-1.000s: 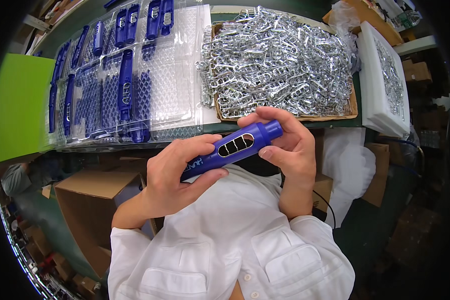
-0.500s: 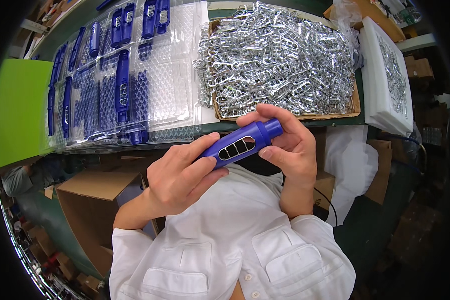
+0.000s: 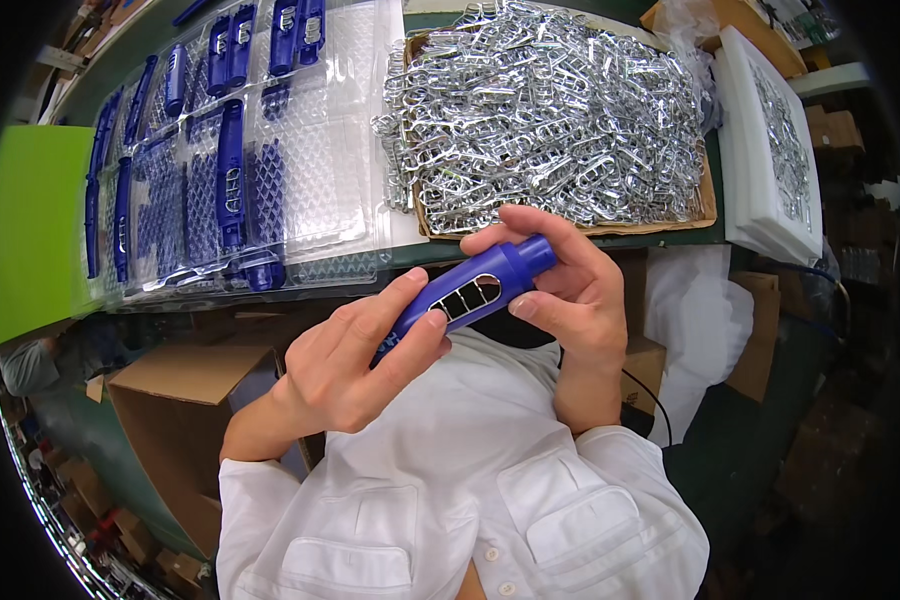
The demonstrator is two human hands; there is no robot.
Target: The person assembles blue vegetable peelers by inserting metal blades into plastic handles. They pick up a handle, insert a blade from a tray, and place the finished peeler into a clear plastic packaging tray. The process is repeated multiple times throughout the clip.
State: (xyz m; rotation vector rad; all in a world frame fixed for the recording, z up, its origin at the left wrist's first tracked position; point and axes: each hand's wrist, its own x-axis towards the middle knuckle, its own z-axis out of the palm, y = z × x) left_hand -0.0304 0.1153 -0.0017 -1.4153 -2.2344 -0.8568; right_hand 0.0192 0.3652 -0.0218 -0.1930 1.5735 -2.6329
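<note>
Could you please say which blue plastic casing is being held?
The cylindrical blue plastic casing between the left hand and right hand; the others lie untouched beyond.

Blue tube (image 3: 467, 271) held between left hand (image 3: 342, 352) and right hand (image 3: 572, 285).
Narrow neck (image 3: 536, 254) slants up rightward; silver-rimmed oval window (image 3: 468, 297) faces up, apparently hollow; lower end partly covered.

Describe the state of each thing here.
Left hand: gripping the blue tube.
Right hand: holding it near the narrower end.
Blue tube: held aslant in both hands.
Metal pieces: heaped in shallow carton.
Clear plastic trays: partly filled with blue parts.
Cardboard box: open, flap out.
Foam tray: holding metal pieces.
</note>
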